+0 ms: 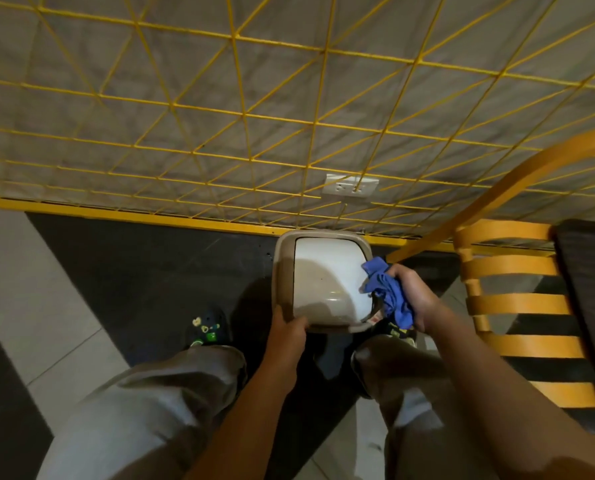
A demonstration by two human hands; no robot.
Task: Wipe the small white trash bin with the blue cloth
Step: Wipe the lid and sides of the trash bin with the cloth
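Wall grid [240, 116]: yellow wire over grey wall, behind everything; an outlet [350, 187] is seen through it.

Chair [517, 303]: orange slats, at the right, partly cut off by the frame.

Small white trash bin [327, 282]: stands on the floor against the grid's base, between the feet; white lid in a beige rim. The sides are hidden from above.

Left hand [289, 329]: grip clenched on the bin's near rim, steadying it.

Right hand [410, 292]: grip closed around the blue cloth [387, 289], bunched at the lid's right edge.

Advice: the rim is best kept braced while the cloth is spread flatter and drawn across the lid. Lid soiling is hard to judge in the dim light.
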